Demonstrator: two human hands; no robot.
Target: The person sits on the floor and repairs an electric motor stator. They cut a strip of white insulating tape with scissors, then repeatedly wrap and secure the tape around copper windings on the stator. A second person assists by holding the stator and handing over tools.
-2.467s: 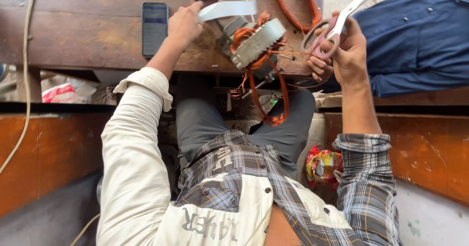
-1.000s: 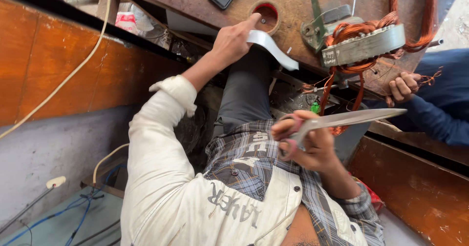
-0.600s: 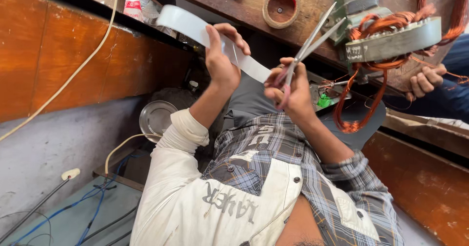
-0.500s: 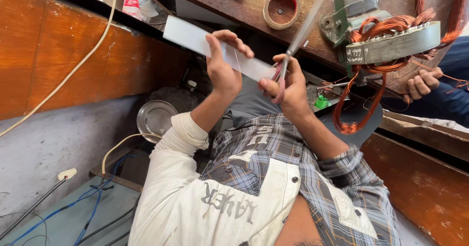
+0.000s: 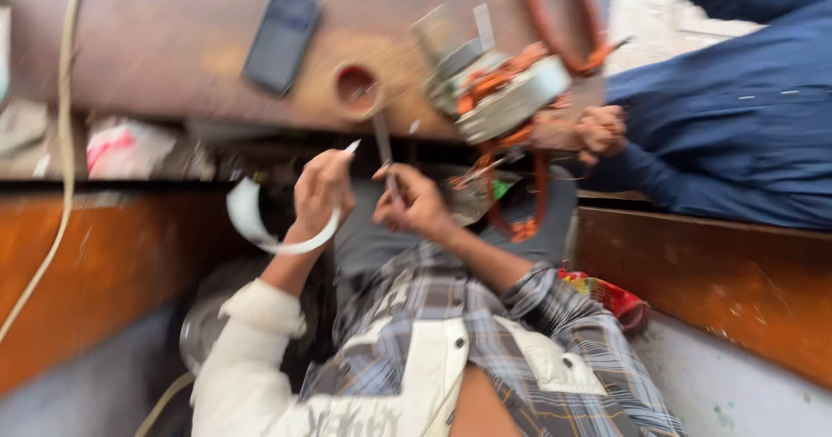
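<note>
The view is blurred by motion. My left hand [image 5: 319, 192] grips a long white strip [image 5: 260, 229] that curls down and to the left below it. My right hand [image 5: 414, 201] holds a pair of scissors [image 5: 385, 155] whose blades point up, close beside the strip's upper end. Both hands are in front of my lap, just below the edge of a brown wooden bench [image 5: 156, 55]. On the bench stands a motor stator [image 5: 511, 99] with orange copper windings.
A dark phone [image 5: 279, 38] and a small red-lined ring [image 5: 357, 88] lie on the bench. Another person in blue [image 5: 737, 107] sits at the right, one hand [image 5: 600, 132] on the stator. A cream cable [image 5: 61, 142] hangs at left.
The view has swung. My hands have dropped a little toward my lap, the strip now curls down to the left, and the scissors stand upright next to it.
</note>
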